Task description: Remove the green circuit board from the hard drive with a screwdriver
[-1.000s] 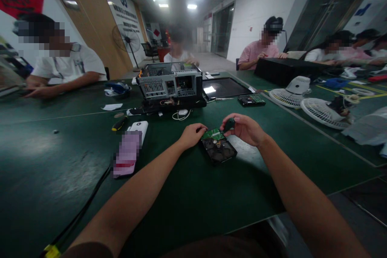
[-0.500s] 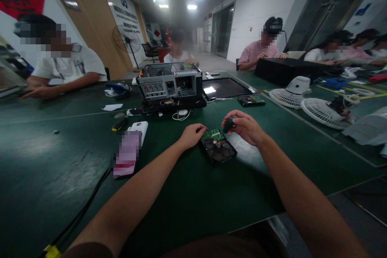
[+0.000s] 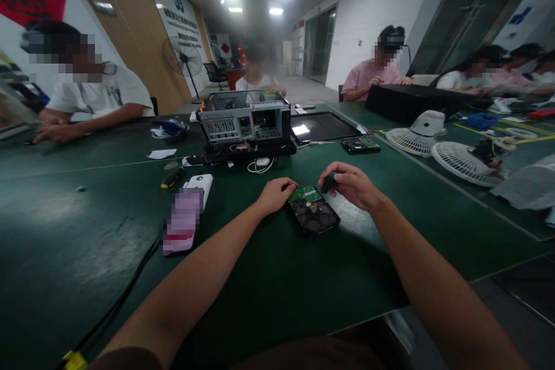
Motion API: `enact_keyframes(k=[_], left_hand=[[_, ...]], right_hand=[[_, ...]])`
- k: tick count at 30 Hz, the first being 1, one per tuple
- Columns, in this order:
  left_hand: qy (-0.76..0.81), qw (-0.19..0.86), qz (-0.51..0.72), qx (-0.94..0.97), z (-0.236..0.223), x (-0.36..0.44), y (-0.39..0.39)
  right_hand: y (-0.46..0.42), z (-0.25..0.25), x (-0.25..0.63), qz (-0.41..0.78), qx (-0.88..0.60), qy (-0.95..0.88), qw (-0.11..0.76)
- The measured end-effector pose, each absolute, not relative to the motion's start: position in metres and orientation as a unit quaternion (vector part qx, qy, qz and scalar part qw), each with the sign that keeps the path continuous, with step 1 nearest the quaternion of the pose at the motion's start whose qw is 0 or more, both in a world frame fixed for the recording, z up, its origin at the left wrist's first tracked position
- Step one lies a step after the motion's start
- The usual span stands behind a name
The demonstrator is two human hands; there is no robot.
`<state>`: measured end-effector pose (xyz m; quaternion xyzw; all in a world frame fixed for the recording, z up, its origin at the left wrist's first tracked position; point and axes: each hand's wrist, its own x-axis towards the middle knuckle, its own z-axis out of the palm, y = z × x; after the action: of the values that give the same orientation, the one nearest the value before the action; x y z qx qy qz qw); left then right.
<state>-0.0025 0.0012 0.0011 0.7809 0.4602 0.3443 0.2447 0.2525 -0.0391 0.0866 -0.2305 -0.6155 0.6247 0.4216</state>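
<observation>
The hard drive [image 3: 315, 218] lies on the near tabletop [image 3: 277, 283], green board [image 3: 306, 193] apparently still attached, the left hand [image 3: 274, 195] at its far-left corner, grip unclear, the right hand [image 3: 353, 185] with fingers clamped around a dark handle [image 3: 329, 182].

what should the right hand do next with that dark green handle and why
Probably lower the dark green handle slightly toward the green circuit board: the right hand grips it right beside that board, and the left hand is at the hard drive's far left corner, seemingly steadying it. Any tip is too small to make out.
</observation>
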Motion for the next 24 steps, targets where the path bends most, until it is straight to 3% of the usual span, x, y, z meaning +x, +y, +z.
enact_keyframes(k=[13, 24], left_hand=[[0.46, 0.239, 0.344, 0.783, 0.0034, -0.0029, -0.0005], [0.473, 0.243, 0.336, 0.777, 0.0064, -0.0009, -0.0023]], right_hand=[[-0.0333, 0.0872, 0.2585, 0.559, -0.26, -0.643, 0.455], [-0.0373, 0.0907, 0.2582, 0.619, -0.253, -0.609, 0.426]])
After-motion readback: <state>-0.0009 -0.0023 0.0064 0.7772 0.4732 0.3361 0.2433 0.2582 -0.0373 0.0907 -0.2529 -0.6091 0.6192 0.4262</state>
